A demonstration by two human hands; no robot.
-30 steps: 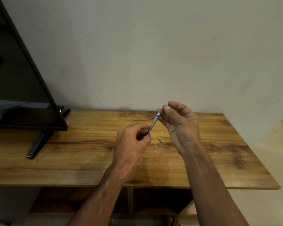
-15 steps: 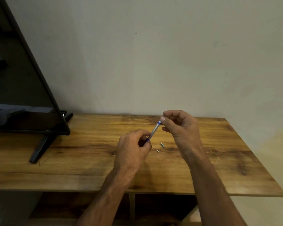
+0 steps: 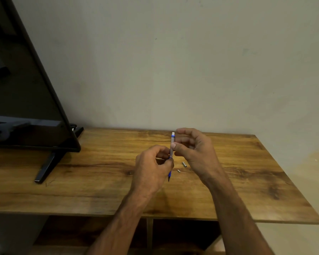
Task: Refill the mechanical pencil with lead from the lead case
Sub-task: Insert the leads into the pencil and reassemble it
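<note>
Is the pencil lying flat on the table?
No, the left hand holds the pencil nearly upright above the table.

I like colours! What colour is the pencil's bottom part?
Blue, on the pencil, seen from the head camera.

The desk [image 3: 228, 190] is a wooden top with strong brown grain and darker knots, its back edge against a plain wall. On its left part stands a black screen [image 3: 26, 89] on a slanted black foot [image 3: 46, 167] that rests on the wood. Near the middle lie 2 small loose pieces, close together but apart: a short metal tube [image 3: 184, 164] and, just in front of it to the left, a smaller pale bit [image 3: 178, 170]. Below the top, open compartments show, split by an upright divider.
</note>
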